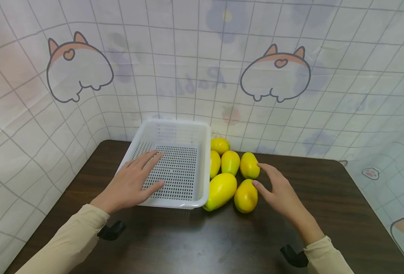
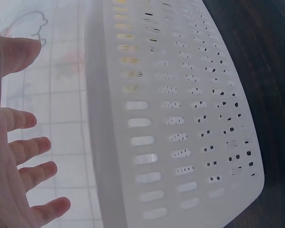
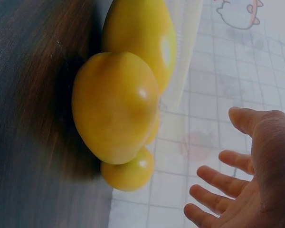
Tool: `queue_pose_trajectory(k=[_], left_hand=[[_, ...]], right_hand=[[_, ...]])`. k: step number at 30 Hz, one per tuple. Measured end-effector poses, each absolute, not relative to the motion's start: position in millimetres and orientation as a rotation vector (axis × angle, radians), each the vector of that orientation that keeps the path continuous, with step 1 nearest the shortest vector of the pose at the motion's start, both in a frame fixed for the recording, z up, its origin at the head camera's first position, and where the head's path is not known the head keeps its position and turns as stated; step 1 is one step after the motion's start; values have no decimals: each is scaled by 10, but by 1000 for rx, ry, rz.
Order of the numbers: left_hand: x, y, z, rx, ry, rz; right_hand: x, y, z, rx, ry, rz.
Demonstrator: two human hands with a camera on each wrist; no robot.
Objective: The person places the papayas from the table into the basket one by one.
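A dark worktop (image 1: 325, 198) carries a white perforated basket (image 1: 204, 179), with no fruit on the visible part of its slotted floor. The person's left hand (image 1: 134, 182) is loosely spread above the basket's opening; the right hand (image 1: 280, 190), fingers likewise parted and gripping nothing, hovers just beside six yellow fruits (image 1: 230, 163). All these sit on the worktop along the basket's right side: the biggest fruit (image 1: 220, 192) lies by the near corner, a rounder fruit (image 1: 246, 196) just beside it, and four smaller ones group behind. The work therefore looks barely begun, with all six visible fruits apparently left to handle.
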State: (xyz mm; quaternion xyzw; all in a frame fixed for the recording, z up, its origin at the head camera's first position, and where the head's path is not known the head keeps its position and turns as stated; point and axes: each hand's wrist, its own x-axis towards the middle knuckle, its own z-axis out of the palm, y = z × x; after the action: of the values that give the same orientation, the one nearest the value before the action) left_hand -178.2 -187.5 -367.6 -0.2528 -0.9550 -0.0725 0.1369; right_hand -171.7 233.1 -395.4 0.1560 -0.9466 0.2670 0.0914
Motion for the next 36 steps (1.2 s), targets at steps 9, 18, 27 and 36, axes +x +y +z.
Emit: queue_pose_trajectory(k=[9,18,27,36], left_hand=[[-1779,-1940,-3700,-733,-2737,-213],[-1774,-2007,-3710,-686,-2742,-224],[-1762,-2068,-3719,-661,-2745,-243],[-1771,-2124,-3761,-608,-2762,-283]], right_hand=[[-1707,2347,-3978,458,-2808,805],[-1717,2366,-3996,454,-2793,841],[-1708,2379,-4016,439,-2783,882],[-1691,2397,-4050,400,-2802,921]])
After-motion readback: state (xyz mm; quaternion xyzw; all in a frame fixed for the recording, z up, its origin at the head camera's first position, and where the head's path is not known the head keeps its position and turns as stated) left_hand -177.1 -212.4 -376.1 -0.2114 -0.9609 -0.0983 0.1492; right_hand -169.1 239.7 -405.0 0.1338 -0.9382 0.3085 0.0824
